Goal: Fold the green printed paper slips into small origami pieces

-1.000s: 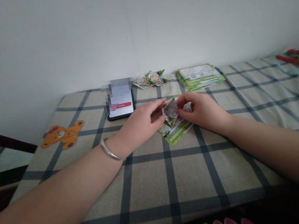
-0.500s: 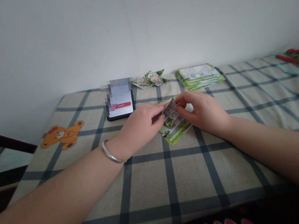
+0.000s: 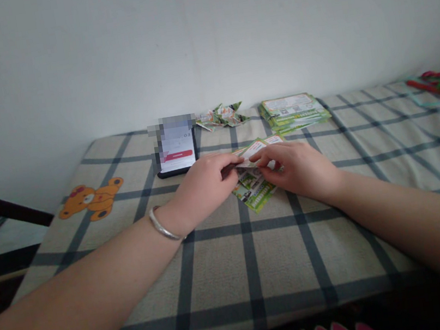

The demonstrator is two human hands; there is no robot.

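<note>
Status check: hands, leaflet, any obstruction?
Left hand and right hand both pinching the green leaflet, part-folded, low over the checked cloth. Phone behind, apart. Nothing in the way.

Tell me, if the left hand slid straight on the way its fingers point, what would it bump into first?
Most likely the right hand: the left hand points at it across the folded leaflet both pinch.

From my feed the light is soft, dim and even, with no glare and only faint shadows under my forearms. The wall (image 3: 200, 35) darkens toward the corners, the checked cloth (image 3: 218, 264) bows at the edges, and the phone (image 3: 176, 145) screen's top is pixelated.
</note>
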